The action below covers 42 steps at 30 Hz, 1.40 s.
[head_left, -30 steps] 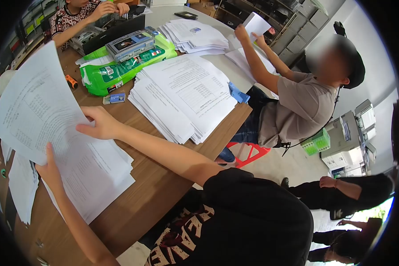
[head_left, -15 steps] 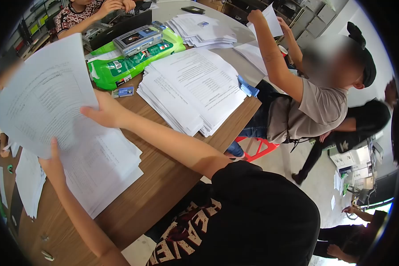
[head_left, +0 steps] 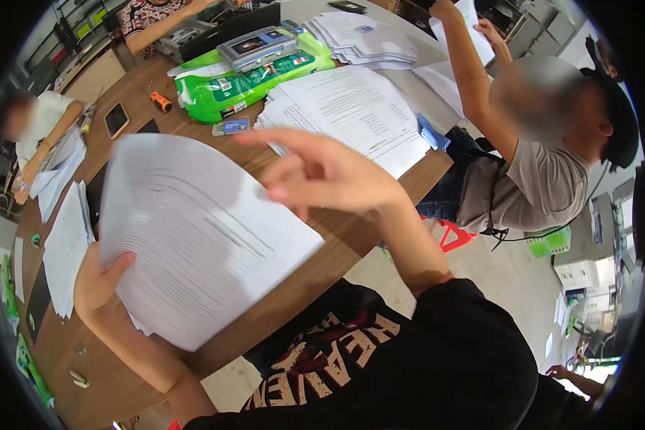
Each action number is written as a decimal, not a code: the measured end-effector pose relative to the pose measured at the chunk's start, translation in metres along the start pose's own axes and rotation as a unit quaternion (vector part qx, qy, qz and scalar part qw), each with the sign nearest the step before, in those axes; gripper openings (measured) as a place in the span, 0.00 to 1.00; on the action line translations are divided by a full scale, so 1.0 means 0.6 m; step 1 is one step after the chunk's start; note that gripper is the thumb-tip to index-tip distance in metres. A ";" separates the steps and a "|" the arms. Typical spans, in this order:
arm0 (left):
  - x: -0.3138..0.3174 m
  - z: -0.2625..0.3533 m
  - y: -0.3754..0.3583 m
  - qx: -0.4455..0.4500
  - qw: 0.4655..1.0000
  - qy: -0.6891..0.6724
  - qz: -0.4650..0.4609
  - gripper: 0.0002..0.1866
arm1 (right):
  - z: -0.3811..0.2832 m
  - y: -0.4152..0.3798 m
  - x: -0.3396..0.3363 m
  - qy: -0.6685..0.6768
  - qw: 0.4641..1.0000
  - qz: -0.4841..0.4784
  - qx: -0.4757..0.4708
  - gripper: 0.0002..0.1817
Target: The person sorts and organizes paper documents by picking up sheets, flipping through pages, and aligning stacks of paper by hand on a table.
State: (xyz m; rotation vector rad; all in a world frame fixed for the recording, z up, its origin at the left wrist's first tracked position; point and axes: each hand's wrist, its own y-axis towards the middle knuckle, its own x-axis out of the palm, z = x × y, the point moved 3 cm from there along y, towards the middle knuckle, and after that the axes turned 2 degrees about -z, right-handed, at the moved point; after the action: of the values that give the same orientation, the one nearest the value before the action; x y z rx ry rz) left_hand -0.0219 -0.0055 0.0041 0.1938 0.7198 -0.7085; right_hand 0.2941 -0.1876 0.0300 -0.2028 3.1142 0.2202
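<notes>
Head view: right hand (head_left: pixel 322 172) now off sheets (head_left: pixel 201 236), fingers spread; left hand (head_left: pixel 100 279) still clamped on them.

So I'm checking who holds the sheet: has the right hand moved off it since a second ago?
Yes. The right hand has lifted off the sheet, open above the wooden table.
</notes>
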 end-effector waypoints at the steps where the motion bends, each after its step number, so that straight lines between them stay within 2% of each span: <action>1: 0.012 0.016 0.000 0.028 0.997 -0.003 -0.075 0.22 | 0.023 -0.019 0.005 -0.004 1.000 0.007 0.027 0.26; 2: 0.023 0.029 0.003 0.021 0.997 0.001 -0.073 0.22 | 0.041 -0.036 0.009 -0.124 0.990 0.056 -0.020 0.20; 3: 0.043 0.044 0.010 0.054 0.990 0.098 -0.083 0.22 | 0.035 -0.054 0.012 -0.177 0.981 0.072 0.029 0.14; 4: 0.061 0.052 0.018 0.088 0.973 0.194 -0.093 0.22 | 0.048 -0.070 0.010 -0.172 0.982 0.066 0.029 0.14; 5: 0.075 0.049 0.031 0.082 0.973 0.194 -0.091 0.22 | 0.074 -0.086 0.000 -0.173 0.979 0.088 0.068 0.12; 6: 0.095 0.048 0.042 0.117 0.966 0.187 -0.136 0.22 | 0.094 -0.101 -0.012 -0.175 0.972 0.110 0.108 0.10; 7: 0.111 0.058 0.047 0.153 0.955 0.180 -0.181 0.22 | 0.105 -0.114 -0.021 -0.174 0.973 0.107 0.108 0.10; 8: 0.113 0.072 0.047 0.151 0.955 0.181 -0.182 0.22 | 0.114 -0.126 -0.032 -0.133 0.976 0.131 0.115 0.10; 10: 0.116 0.115 0.046 0.118 0.951 0.104 -0.266 0.26 | 0.115 -0.151 -0.053 -0.089 0.976 0.163 0.116 0.09; 11: 0.114 0.103 0.052 0.123 0.949 0.109 -0.268 0.26 | 0.107 -0.162 -0.067 -0.059 0.975 0.184 0.110 0.09; 13: 0.110 0.041 0.062 0.149 0.948 -0.109 -0.258 0.34 | 0.091 -0.188 -0.099 -0.013 0.964 0.236 0.122 0.10; 14: 0.118 0.018 0.064 0.157 0.946 -0.107 -0.263 0.34 | 0.091 -0.199 -0.118 -0.016 0.962 0.245 0.119 0.10; 15: 0.130 -0.008 0.068 0.105 0.919 -0.268 -0.268 0.37 | 0.094 -0.209 -0.139 -0.011 0.963 0.246 0.112 0.10; 16: 0.154 -0.029 0.075 0.052 0.864 -0.421 -0.271 0.40 | 0.093 -0.219 -0.158 -0.011 0.962 0.251 0.103 0.10; 17: 0.186 -0.037 0.075 0.123 0.830 -0.504 -0.204 0.44 | 0.089 -0.218 -0.163 0.012 0.955 0.282 0.087 0.12; 18: 0.216 0.003 0.067 0.135 0.824 -0.506 -0.215 0.44 | 0.085 -0.222 -0.178 0.001 0.952 0.294 0.082 0.12; 20: 0.257 0.081 0.049 0.052 0.709 -0.680 -0.179 0.41 | 0.087 -0.223 -0.206 -0.007 0.958 0.270 0.099 0.12; 21: 0.265 0.084 0.057 0.058 0.707 -0.681 -0.182 0.41 | 0.086 -0.221 -0.219 -0.034 0.961 0.263 0.076 0.11; 23: 0.286 0.072 0.070 0.022 0.861 -0.482 -0.160 0.33 | 0.089 -0.221 -0.243 -0.057 0.957 0.270 0.090 0.11; 24: 0.293 0.078 0.075 0.019 0.863 -0.480 -0.159 0.33 | 0.092 -0.219 -0.253 -0.075 0.953 0.275 0.107 0.11; 26: 0.305 0.097 0.090 -0.021 0.892 -0.439 -0.102 0.25 | 0.090 -0.219 -0.262 -0.077 0.954 0.267 0.112 0.12; 28: 0.301 0.104 0.097 -0.050 0.905 -0.417 -0.068 0.22 | 0.090 -0.231 -0.275 -0.060 0.947 0.315 0.027 0.13; 30: 0.297 0.099 0.103 -0.071 0.914 -0.399 -0.036 0.20 | 0.080 -0.270 -0.312 -0.106 0.913 0.392 0.033 0.13; 32: 0.280 0.083 0.119 -0.061 0.904 -0.423 0.021 0.20 | 0.106 -0.320 -0.356 -0.245 0.818 0.520 0.027 0.11; 33: 0.273 0.081 0.127 -0.060 0.908 -0.414 0.022 0.20 | 0.120 -0.340 -0.369 -0.379 0.732 0.566 0.018 0.10; 34: 0.272 0.080 0.135 -0.061 0.909 -0.412 0.020 0.20 | 0.139 -0.356 -0.380 -0.378 0.731 0.567 0.021 0.10; 36: 0.267 0.083 0.155 -0.055 0.916 -0.391 0.070 0.22 | 0.152 -0.370 -0.383 -0.462 0.693 0.554 -0.010 0.11; 37: 0.273 0.096 0.162 -0.056 0.918 -0.388 0.066 0.22 | 0.158 -0.371 -0.382 -0.453 0.711 0.538 -0.006 0.12; 40: 0.306 0.149 0.187 -0.036 0.913 -0.399 0.076 0.25 | 0.180 -0.378 -0.399 -0.430 0.717 0.548 0.011 0.13; 42: 0.338 0.180 0.205 -0.037 0.912 -0.408 0.022 0.26 | 0.179 -0.375 -0.404 -0.403 0.716 0.570 0.018 0.14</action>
State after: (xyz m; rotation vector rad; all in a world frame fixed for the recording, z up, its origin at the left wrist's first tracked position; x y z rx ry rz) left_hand 0.2246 -0.0623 -0.0586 -0.1601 -0.0618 -0.6420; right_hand 0.5644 -0.3625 -0.1022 1.4108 1.9217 0.1609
